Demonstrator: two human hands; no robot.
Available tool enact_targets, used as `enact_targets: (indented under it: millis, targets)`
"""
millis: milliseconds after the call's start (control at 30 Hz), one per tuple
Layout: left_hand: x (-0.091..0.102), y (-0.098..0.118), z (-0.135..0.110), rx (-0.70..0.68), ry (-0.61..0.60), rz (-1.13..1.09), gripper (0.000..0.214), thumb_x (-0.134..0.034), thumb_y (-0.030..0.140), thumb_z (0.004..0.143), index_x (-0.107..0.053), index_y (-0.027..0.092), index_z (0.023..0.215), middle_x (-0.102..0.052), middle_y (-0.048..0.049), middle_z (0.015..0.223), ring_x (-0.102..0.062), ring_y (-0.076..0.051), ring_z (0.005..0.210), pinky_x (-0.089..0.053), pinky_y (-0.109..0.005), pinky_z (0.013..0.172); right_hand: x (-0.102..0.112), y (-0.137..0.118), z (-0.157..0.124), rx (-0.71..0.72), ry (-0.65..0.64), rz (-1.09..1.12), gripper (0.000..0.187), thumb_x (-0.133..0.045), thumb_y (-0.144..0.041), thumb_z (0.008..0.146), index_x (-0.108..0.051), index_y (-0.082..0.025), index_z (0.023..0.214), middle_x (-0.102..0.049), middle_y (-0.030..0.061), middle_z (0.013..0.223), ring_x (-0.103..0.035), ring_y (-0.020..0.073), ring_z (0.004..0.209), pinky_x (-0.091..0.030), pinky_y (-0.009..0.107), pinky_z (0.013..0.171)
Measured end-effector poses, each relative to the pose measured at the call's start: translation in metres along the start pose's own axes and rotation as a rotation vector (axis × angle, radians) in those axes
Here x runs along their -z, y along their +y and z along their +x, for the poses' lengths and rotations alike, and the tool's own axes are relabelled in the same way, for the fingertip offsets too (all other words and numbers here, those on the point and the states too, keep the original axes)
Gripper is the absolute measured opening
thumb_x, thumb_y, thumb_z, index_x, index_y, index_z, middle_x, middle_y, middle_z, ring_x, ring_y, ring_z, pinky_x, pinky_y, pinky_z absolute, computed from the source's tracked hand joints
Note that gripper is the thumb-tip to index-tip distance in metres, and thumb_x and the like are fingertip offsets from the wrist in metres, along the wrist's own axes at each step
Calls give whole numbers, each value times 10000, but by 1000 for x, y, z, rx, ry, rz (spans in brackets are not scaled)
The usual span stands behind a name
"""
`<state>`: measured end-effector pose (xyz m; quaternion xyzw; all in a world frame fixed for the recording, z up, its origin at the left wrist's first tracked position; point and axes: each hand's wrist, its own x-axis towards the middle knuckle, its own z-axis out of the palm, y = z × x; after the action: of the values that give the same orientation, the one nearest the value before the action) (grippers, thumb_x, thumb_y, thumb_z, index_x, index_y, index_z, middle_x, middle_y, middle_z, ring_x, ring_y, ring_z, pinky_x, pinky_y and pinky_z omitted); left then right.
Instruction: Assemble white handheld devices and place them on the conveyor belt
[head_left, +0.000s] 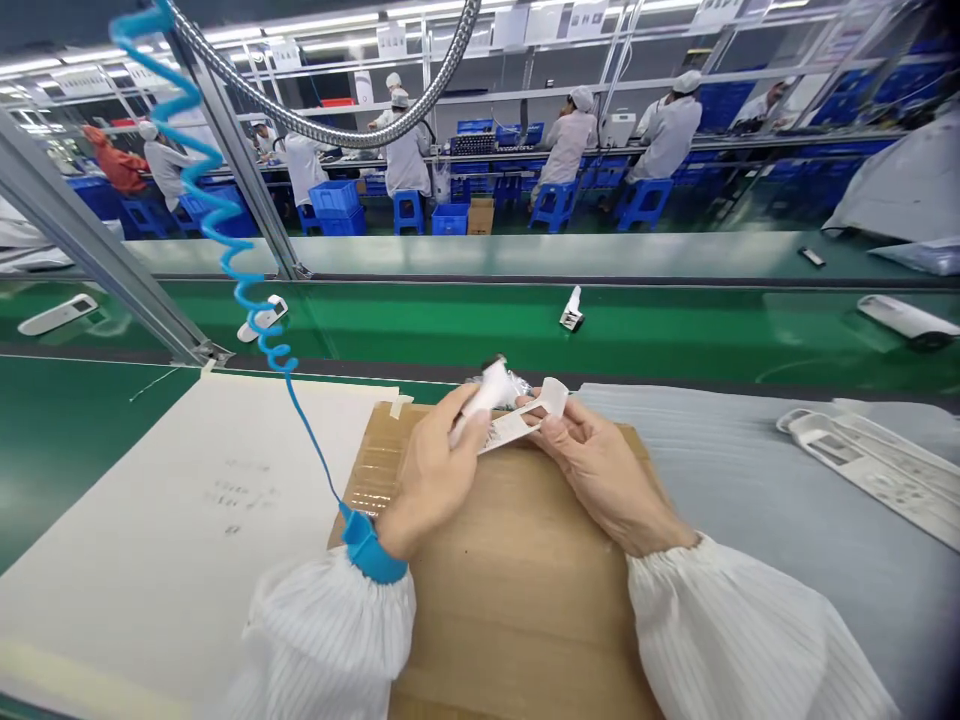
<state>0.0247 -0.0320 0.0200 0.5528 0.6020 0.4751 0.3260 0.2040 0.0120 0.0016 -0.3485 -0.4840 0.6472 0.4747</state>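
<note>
My left hand (pixel 431 468) is closed around a small white cylindrical part (pixel 486 394) with a dark tip, held above a brown cardboard sheet (pixel 495 590). My right hand (pixel 600 470) pinches a thin white plastic strip (pixel 525 418) that curls up at its far end and touches the cylinder. Both hands meet over the far edge of the cardboard. A blue wrist strap (pixel 373 550) sits on my left wrist, with a blue coiled cord (pixel 225 230) rising from it up to the left. Both arms wear white striped sleeves.
A white sheet (pixel 172 520) lies left of the cardboard and grey foam (pixel 750 500) to the right, bearing white plastic housings (pixel 870 465). Beyond runs a green conveyor belt (pixel 675 330) with white parts (pixel 572 308) on it. Metal frame posts (pixel 97 255) stand left. People in white work at far benches.
</note>
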Motion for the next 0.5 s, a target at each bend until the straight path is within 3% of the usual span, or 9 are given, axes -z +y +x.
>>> enact_targets:
  millis: [100,233,367,433,500]
  targets:
    - [-4,1,-5,-77,-81,28,380,-598,356,940,-632,264,1307,-660,-35,1334,-611,-228,1194,-452,-346,1029,-2,0,-1,-2,5,-31,457,-804,-470,803,-682,-248,1184,-724,64,1205,-640,264,1176,-424,459,1111]
    - [-6,3,-9,-96,-112,64,348,-645,326,912,-667,264,1254,-701,-23,1266,-644,-225,1137,-481,-349,1004,-3,0,-3,26,5,-67,499,-852,-457,746,-686,-251,1170,-715,67,1247,-639,275,1199,-456,447,1084]
    - [-8,8,-12,-193,-157,129,361,-490,350,1006,-607,274,1339,-658,-33,1346,-613,-222,1218,-463,-353,1049,-10,-1,-1,25,50,24,449,-820,-531,759,-701,-254,1091,-735,58,1177,-636,270,1193,-458,434,1085]
    - [-13,10,-14,-245,-212,262,410,-371,373,1045,-558,264,1393,-641,-69,1358,-609,-250,1231,-461,-393,1051,-14,-3,0,-15,78,160,443,-695,-665,810,-696,-258,984,-738,59,1118,-635,273,1183,-480,436,1068]
    - [-18,11,-17,-249,-309,428,469,-358,445,1040,-514,230,1426,-656,-118,1307,-645,-304,1160,-496,-439,979,-18,-5,0,-71,104,276,529,-525,-773,851,-669,-266,893,-736,62,1028,-648,277,1148,-511,441,1038]
